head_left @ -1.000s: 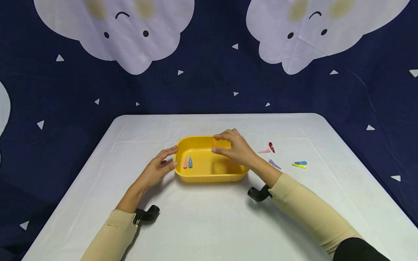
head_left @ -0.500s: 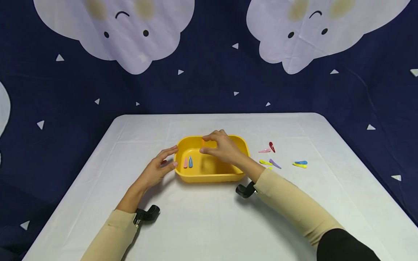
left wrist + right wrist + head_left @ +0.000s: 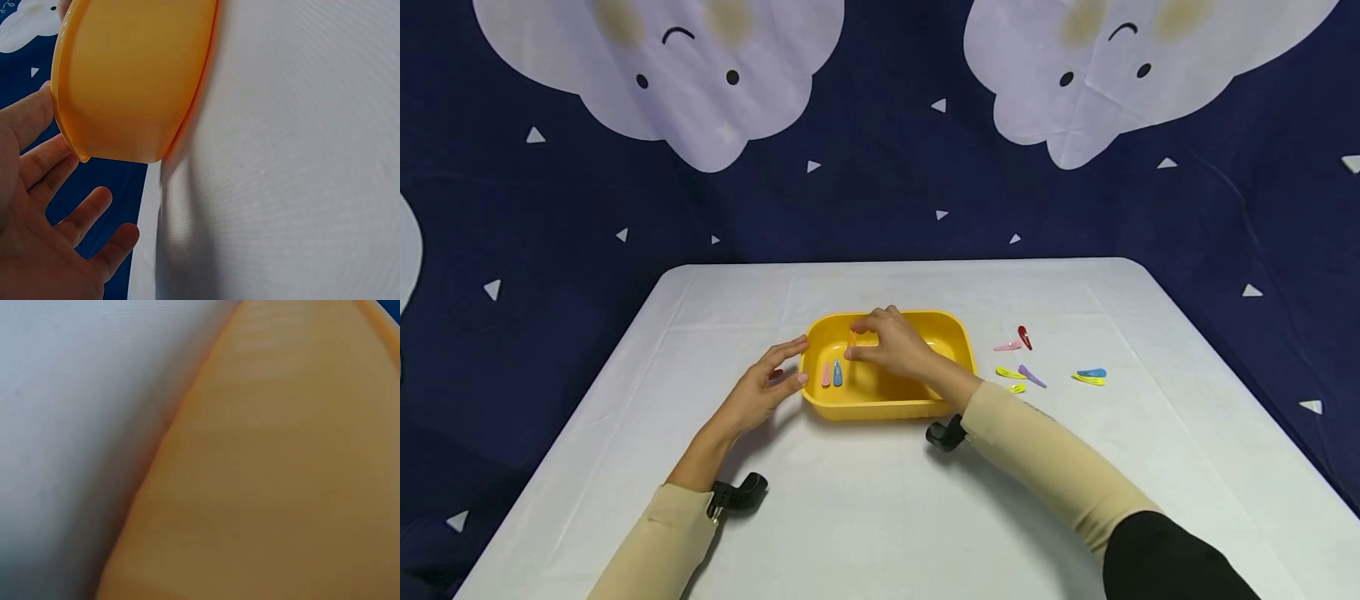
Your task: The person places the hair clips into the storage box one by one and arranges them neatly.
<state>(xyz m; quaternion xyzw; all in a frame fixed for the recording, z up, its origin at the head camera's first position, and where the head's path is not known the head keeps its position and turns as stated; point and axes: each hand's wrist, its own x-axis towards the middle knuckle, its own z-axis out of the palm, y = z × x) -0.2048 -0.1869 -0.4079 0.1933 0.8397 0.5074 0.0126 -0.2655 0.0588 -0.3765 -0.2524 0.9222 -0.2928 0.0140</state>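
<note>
A yellow tray (image 3: 880, 409) sits on the white table. My left hand (image 3: 752, 396) touches its left rim with the fingertips and thumb. In the left wrist view, the fingers (image 3: 78, 219) of that hand are spread, and some are clear of the tray (image 3: 134, 75). Over the tray's inside, my right hand (image 3: 891, 343) pinches a small upright orange hair clip (image 3: 852, 338) between thumb and fingers. Side by side inside the tray lie a pink hair clip (image 3: 826, 375) and a blue hair clip (image 3: 838, 373). The right wrist view has only the tray's outer wall (image 3: 262, 475), no fingers.
Right of the tray lie a red clip (image 3: 1025, 337), a pink clip (image 3: 1007, 346), a purple clip (image 3: 1032, 377), a yellow clip (image 3: 1010, 373) and a blue clip (image 3: 1092, 372), among others. Something red (image 3: 777, 373) is partly hidden behind my left hand.
My right hand has moved left across the tray with the orange hair clip, toward the pink and blue ones. Yellow clips behind its arm have come into view. My left hand stays put.
</note>
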